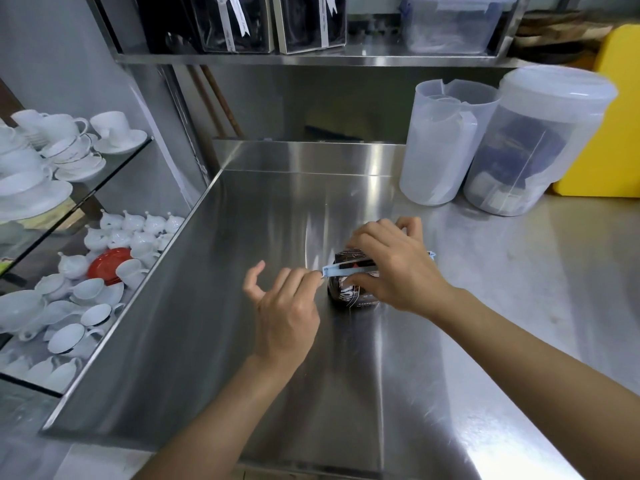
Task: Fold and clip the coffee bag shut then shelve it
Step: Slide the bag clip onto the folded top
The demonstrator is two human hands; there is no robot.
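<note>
A small dark brown coffee bag (349,292) stands on the steel counter (263,216), its top folded over. A light blue clip (341,270) lies across the fold, its far tip showing past my right hand. My right hand (394,268) covers the bag's top and presses the fold and clip from above and the right. My left hand (284,306) pinches the clip's near left end with its fingertips, the thumb held apart. A steel shelf (311,58) runs above the counter's back.
Two tall translucent plastic containers (446,143) (540,140) stand at the counter's back right, before a yellow bin (616,109). Black boxes (235,22) and a clear tub (450,22) fill the shelf. White cups and teapots (69,154) crowd glass racks at the left.
</note>
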